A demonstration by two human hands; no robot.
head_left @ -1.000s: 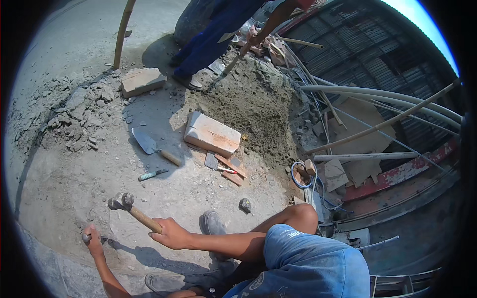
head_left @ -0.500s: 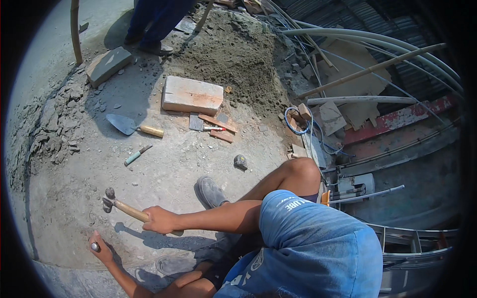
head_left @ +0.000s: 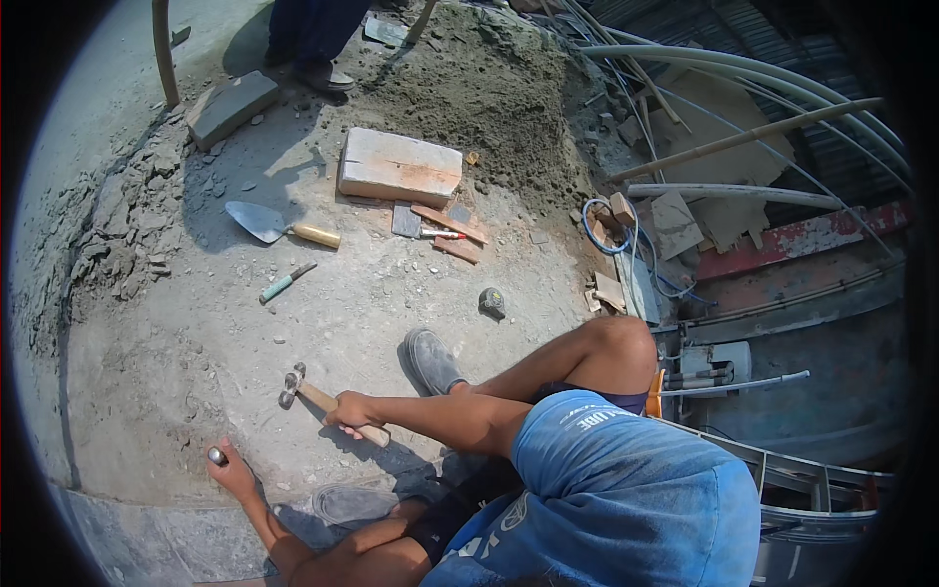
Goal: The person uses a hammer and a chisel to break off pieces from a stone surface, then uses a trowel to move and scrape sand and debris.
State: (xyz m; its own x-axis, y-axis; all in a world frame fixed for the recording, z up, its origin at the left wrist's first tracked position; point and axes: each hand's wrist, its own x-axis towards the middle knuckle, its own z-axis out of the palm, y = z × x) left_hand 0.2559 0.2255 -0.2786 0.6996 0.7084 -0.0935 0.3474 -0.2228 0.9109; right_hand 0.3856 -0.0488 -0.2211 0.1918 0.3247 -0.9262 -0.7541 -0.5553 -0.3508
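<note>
My right hand is closed round the wooden handle of a ball-peen hammer, whose metal head points left, raised above the concrete floor. Lower left, my left hand is closed on what looks like a chisel. Only its round, shiny struck end shows, and the rest is hidden by my fingers. The hammer head is apart from it, up and to the right. My left fist is low, near a seam in the floor.
Ahead lie a trowel, a green-handled tool, a tape measure and a pale block with tile and brick pieces beside it. Another block rests near a standing person's legs. Sand, pipes and poles fill the far right.
The hammer has swung right, away from the chisel, with my right hand drawn back. My left hand holds nearly the same spot, while the whole view has shifted slightly.
</note>
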